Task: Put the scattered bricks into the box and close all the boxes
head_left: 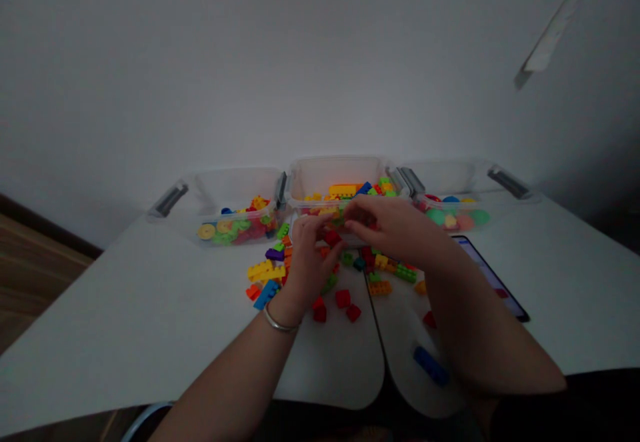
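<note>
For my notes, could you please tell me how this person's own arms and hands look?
The left hand and right hand wear no gloves; both forearms are bare. A slim silvery bangle circles the left wrist; none shows on the right. The black area beside the right elbow may be clothing.

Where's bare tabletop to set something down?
Free: white tabletop left of the yellow plastic blocks, nearer than the left clear plastic bin; also right of the black-edged rectangular phone. Crowded: centre, multicoloured plastic blocks around left hand and right hand.
</note>
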{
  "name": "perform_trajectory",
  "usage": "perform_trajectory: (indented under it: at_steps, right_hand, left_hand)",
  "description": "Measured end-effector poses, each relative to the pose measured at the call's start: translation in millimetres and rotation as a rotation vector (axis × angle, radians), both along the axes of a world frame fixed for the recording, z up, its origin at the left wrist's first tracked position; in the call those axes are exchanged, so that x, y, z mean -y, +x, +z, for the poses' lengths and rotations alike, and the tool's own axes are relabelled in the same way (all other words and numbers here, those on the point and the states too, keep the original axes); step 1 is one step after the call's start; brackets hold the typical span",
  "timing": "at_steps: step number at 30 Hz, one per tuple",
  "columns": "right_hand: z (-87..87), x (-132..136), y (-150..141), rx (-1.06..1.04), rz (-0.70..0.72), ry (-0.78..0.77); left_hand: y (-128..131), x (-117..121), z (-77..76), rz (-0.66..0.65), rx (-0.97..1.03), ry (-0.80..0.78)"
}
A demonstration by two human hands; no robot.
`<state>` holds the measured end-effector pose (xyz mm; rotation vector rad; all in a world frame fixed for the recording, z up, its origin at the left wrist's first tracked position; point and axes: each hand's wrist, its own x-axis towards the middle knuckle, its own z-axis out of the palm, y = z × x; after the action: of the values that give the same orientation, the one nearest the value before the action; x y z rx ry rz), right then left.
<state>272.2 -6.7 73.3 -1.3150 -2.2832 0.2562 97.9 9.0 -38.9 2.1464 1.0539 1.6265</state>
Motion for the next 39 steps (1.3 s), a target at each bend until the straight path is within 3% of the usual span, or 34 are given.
perform_trajectory:
  at_steps: [5,9,13,23,27,32,35,39]
  right_hand:
    - [-5.8,-2.2,-9.2,0.06,0.006,-0.097]
    - [-8.7,-1.1,-14.0,0.102,0.066,-0.106]
    - [-11.6,-1.4,-15.1,0.075,0.062,-0.126]
    - [-10.1,-0.3,-13.3,-0.014,0.066,-0.127]
    - [-3.0,-1.0,-3.6,-0.062,-0.077,-0.002]
    - [4.0,-6.0,18.1,-0.046,-0.368,0.198]
    - [2.8,-11.3,28.6,0.027,-0.511,0.222]
    - [-3.6,-19.6,32.7,0.148,-0.556,0.211]
  left_hand:
    - [1.3,4.8,4.1,0.056,-0.093,0.156]
    - [2.2,6.4,7.6,0.11,-0.14,0.198]
    - [1.2,4.8,9.5,0.084,-0.106,0.224]
    - [-0.1,1.1,3.1,0.017,0.009,0.023]
    - [-0.3,0.4,2.2,-0.036,0.011,-0.123]
    - [-2.9,-0.4,1.2,-0.013,-0.226,-0.273]
    - [-3.0,1.6,2.9,0.014,-0.398,-0.347]
    - [-2.5,5.3,7.5,0.053,-0.557,-0.354]
